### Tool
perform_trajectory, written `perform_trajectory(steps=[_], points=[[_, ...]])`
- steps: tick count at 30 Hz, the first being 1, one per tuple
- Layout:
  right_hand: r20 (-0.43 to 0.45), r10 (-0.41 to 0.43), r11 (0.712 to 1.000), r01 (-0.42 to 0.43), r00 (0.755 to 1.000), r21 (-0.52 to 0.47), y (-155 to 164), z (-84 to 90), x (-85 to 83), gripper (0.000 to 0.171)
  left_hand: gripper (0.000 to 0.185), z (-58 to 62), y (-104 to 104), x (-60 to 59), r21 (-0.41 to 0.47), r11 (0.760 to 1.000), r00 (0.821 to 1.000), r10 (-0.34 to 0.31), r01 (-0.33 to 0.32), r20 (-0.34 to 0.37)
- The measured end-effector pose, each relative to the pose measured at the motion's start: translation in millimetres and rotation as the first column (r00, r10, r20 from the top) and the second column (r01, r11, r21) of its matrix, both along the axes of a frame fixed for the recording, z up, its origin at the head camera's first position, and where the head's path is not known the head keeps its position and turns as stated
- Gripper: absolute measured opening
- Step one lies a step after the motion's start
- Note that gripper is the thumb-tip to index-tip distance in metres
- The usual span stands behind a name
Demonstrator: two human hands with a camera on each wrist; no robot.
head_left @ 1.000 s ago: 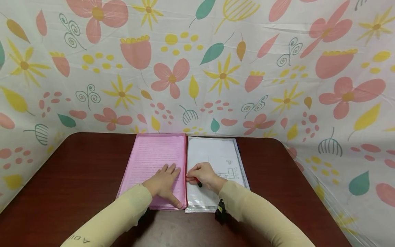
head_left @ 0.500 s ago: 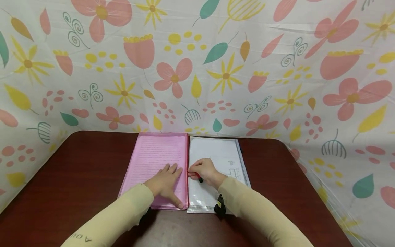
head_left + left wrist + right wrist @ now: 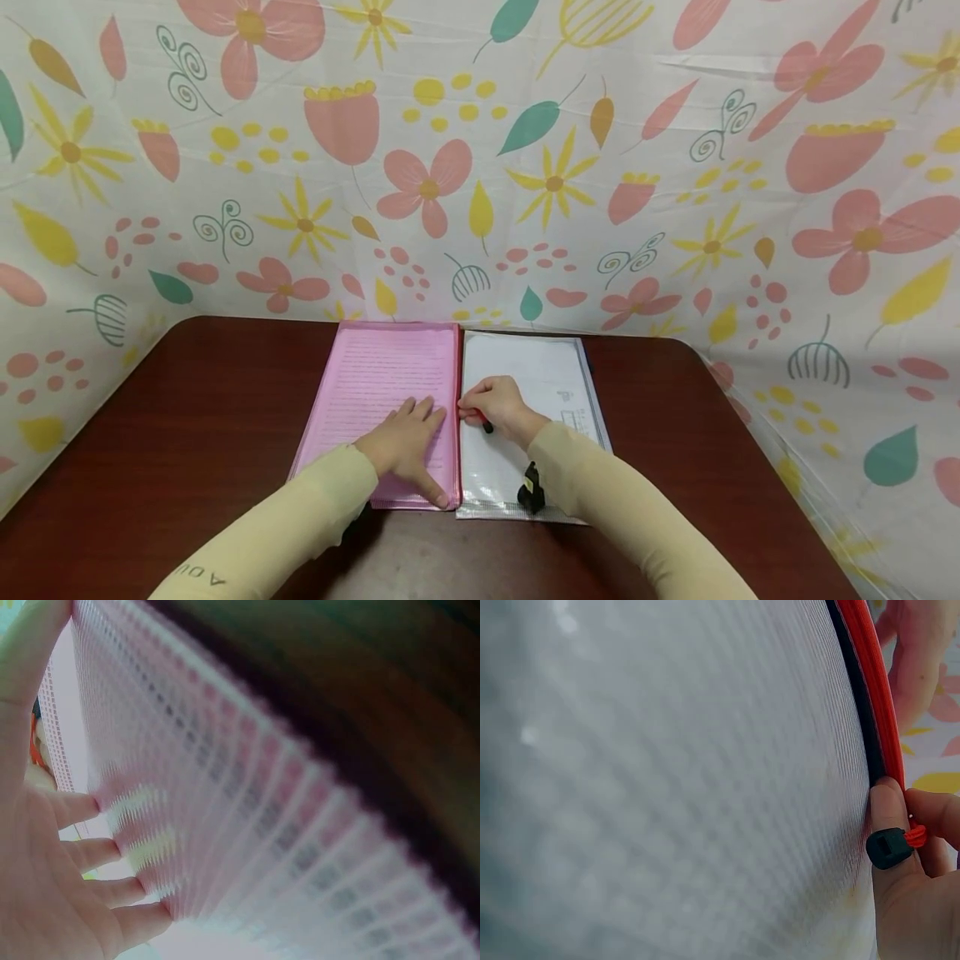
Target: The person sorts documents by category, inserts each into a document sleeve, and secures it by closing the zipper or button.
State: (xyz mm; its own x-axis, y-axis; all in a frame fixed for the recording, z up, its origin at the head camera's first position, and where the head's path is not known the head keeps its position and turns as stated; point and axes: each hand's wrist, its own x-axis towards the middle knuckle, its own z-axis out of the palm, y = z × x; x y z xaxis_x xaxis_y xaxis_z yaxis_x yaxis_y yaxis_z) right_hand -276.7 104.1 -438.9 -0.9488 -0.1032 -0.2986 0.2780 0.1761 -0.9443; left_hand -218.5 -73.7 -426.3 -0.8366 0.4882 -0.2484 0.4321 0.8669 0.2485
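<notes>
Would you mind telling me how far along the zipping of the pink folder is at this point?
Roughly midway. The right hand pinches the black zipper pull about halfway along the red zipper edge of the pink mesh folder. The left hand presses flat on that folder, steadying it. The stretch up to the far corner remains; whether it lies open or closed cannot be told. The white mesh folder lies beside it.

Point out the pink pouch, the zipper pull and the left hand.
pink pouch (image 3: 382,367), head view, bare upper face.
zipper pull (image 3: 889,848), right wrist view, black tab pinched by the fingers.
left hand (image 3: 401,437), head view, back of the hand lying flat on the pouch.
</notes>
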Motion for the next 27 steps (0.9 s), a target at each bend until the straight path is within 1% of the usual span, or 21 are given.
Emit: perform_trajectory(steps=[12, 17, 27], points=[[-0.005, -0.032, 0.999, 0.032, 0.999, 0.028, -3, -2.0, -14.8, 0.011, 0.141, 0.0, 0, -0.1, -0.039, 0.999, 1.0, -0.02, 0.02, -0.022], [-0.004, -0.037, 0.999, 0.037, 0.999, 0.03, -4, -1.5, -18.7, 0.01, 0.141, 2.1, 0, 1.7, -0.048, 0.998, 0.999, -0.034, 0.033, -0.027], [-0.005, -0.051, 0.998, 0.051, 0.999, 0.03, -6, -1.4, -25.1, 0.01, 0.134, 6.5, -1, 3.5, -0.032, 0.998, 0.999, -0.049, 0.049, -0.023]])
